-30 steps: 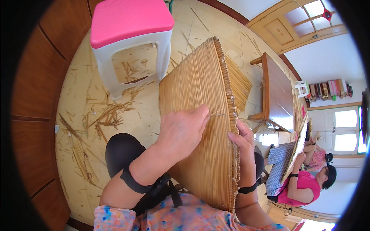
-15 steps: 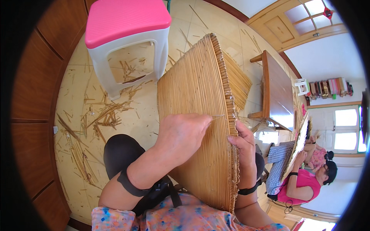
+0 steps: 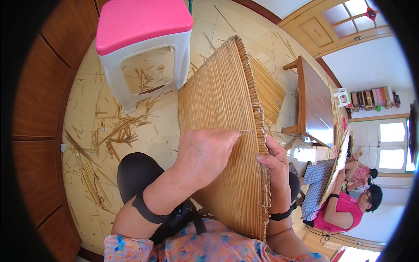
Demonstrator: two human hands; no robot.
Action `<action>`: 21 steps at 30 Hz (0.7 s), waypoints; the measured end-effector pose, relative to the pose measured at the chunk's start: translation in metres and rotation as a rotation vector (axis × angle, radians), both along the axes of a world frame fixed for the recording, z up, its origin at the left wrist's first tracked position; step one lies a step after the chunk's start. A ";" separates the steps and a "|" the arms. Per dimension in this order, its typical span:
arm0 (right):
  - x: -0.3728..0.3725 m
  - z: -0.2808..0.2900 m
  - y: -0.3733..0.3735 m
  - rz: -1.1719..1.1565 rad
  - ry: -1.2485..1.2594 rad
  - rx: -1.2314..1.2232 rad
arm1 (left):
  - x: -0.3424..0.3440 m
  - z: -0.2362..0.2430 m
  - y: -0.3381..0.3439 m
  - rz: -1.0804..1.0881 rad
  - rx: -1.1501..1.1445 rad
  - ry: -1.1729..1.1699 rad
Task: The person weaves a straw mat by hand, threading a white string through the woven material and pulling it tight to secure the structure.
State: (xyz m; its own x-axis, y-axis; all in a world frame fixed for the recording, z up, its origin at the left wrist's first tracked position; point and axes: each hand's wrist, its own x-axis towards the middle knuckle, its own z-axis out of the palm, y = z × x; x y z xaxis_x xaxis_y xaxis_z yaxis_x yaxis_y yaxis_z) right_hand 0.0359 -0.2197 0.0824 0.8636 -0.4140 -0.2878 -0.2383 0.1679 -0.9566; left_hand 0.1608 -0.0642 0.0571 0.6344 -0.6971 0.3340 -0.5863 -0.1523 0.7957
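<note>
Head view: I've got the stalk panel [image 3: 214, 105] tilted up at centre, right of the pink-topped stool [image 3: 144, 26]. The left hand [image 3: 205, 153] pinches a thin strand [image 3: 245, 131], grip closed; the right hand [image 3: 278, 168] clasps the ridged right edge, grip wrapped, thumb in front. Its face looks joined already, I judge, edge work unfinished; how much remains, I can't tell.
</note>
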 end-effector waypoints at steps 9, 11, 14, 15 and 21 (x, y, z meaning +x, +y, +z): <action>0.000 0.000 0.000 0.022 -0.008 -0.016 | 0.005 0.003 0.001 -0.005 0.032 -0.011; -0.003 0.000 0.000 0.048 0.001 0.000 | 0.005 0.004 0.001 -0.011 0.034 -0.021; -0.001 -0.002 0.005 0.116 -0.058 0.074 | 0.011 0.010 0.007 -0.028 0.034 -0.040; 0.001 -0.006 0.005 0.092 -0.083 0.099 | 0.012 0.010 0.010 -0.011 0.029 -0.028; 0.011 -0.021 0.034 0.238 -0.112 0.001 | 0.008 0.025 0.047 0.059 0.174 -0.007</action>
